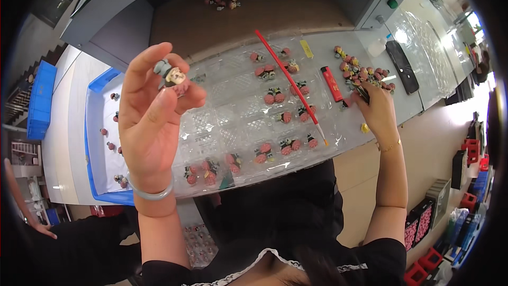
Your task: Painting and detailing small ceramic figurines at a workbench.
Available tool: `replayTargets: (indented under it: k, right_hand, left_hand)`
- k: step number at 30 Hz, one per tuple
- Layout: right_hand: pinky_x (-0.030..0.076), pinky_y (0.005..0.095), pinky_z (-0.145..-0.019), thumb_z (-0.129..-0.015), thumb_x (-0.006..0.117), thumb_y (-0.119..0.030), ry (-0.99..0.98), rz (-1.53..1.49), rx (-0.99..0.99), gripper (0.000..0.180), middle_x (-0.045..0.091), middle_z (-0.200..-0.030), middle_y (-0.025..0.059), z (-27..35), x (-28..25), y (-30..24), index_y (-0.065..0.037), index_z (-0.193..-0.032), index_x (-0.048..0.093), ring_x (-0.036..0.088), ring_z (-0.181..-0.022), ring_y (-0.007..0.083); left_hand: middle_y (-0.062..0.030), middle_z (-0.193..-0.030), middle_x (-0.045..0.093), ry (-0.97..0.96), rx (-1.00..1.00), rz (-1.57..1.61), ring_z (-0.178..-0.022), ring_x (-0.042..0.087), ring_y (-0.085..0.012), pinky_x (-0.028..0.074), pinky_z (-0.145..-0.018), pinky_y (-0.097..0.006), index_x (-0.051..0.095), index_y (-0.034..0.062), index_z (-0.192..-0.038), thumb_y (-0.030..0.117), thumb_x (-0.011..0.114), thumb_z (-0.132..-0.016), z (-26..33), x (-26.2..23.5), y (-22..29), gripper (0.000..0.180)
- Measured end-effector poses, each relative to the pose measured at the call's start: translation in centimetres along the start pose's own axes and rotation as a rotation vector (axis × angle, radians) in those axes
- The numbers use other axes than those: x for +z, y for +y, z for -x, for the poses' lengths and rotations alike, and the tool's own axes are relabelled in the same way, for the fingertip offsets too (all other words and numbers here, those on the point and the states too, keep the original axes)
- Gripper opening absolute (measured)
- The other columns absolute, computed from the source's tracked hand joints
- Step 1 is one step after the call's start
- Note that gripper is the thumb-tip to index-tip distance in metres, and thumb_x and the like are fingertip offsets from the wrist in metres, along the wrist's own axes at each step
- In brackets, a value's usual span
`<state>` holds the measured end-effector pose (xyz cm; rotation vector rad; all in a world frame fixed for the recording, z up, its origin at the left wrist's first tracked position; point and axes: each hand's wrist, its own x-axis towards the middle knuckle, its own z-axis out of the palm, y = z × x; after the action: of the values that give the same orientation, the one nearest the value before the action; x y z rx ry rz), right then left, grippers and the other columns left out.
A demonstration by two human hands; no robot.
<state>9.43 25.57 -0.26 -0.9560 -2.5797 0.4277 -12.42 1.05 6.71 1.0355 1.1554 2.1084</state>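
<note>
Raised high at the left, my left hand pinches a small figurine with a grey hat and a pink body between thumb and fingers. At the right, my right hand reaches to the near edge of a heap of similar figurines. Its fingers are closed around something dark, mostly hidden by them. Clear plastic trays cover the middle of the table, with several pink figurines standing or lying in their pockets. Across these trays lies a red paintbrush, bristles toward me.
A grey booth with several figurines inside stands behind the trays. Left is a blue-rimmed bin with scattered figurines. A red flat packet, black case and white bottle lie at right. Another person's hand shows far left.
</note>
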Motion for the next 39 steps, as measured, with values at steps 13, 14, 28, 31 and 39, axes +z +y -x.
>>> replayTargets:
  k: [13, 14, 28, 31, 39]
  right_hand:
    - [0.038, 0.0336, -0.049, -0.063, 0.063, -0.020, -0.202, 0.003, -0.244, 0.025, 0.049, -0.053, 0.0142, -0.3, 1.9, -8.3, 0.002, -0.066, 0.053, 0.049, -0.050, 0.0291]
    - [0.038, 0.0343, -0.050, -0.064, 0.062, -0.020, -0.243, -0.039, -0.213, 0.024, 0.050, -0.055, 0.0149, -0.5, 1.9, -8.8, 0.002, -0.067, 0.053, 0.049, -0.050, 0.0299]
    - [0.032, 0.0167, -0.045, -0.075, 0.049, -0.012, 0.246, -1.205, -0.560, 0.012, 0.055, -0.066, 0.0117, -0.3, -4.5, -17.8, -0.001, -0.076, 0.049, 0.041, -0.048, 0.0070]
    - [0.033, 0.0170, -0.046, -0.076, 0.048, -0.009, 0.351, -0.908, -0.424, 0.008, 0.055, -0.065, 0.0105, -0.8, -3.2, -18.2, 0.000, -0.076, 0.050, 0.043, -0.049, 0.0068]
    - [0.034, 0.0178, -0.041, -0.078, 0.047, -0.010, 0.350, -1.006, -0.477, 0.010, 0.052, -0.056, 0.0083, -0.6, -3.4, -18.9, 0.000, -0.076, 0.047, 0.045, -0.044, 0.0083]
  left_hand:
    - [-0.0080, -0.093, 0.050, -0.054, 0.016, -0.065, -0.075, 0.055, -0.0124, 0.048, -0.069, -0.025, 0.045, -0.0003, -0.104, -0.005, 0.054, -0.073, -0.1, 0.4, 0.2, 0.032]
    - [-0.0080, -0.093, 0.050, -0.026, 0.049, -0.104, -0.075, 0.055, -0.0124, 0.048, -0.069, -0.025, 0.045, -0.0003, -0.104, -0.005, 0.054, -0.073, 0.2, 0.3, 0.9, 0.032]
    - [-0.0063, -0.084, 0.049, -0.057, 0.061, -0.356, -0.081, 0.057, -0.0139, 0.049, -0.074, -0.024, 0.047, -0.0010, -0.095, -0.011, 0.061, -0.065, 1.3, 0.9, 1.2, 0.034]
    - [-0.0065, -0.084, 0.049, -0.044, 0.126, -0.413, -0.083, 0.057, -0.0137, 0.049, -0.075, -0.024, 0.048, -0.0013, -0.093, -0.012, 0.062, -0.064, 1.7, 0.7, 1.3, 0.034]
    - [-0.0073, -0.083, 0.049, -0.046, 0.189, -0.466, -0.082, 0.057, -0.0142, 0.050, -0.071, -0.024, 0.048, -0.0020, -0.092, -0.013, 0.062, -0.063, 1.8, 0.8, 1.0, 0.033]
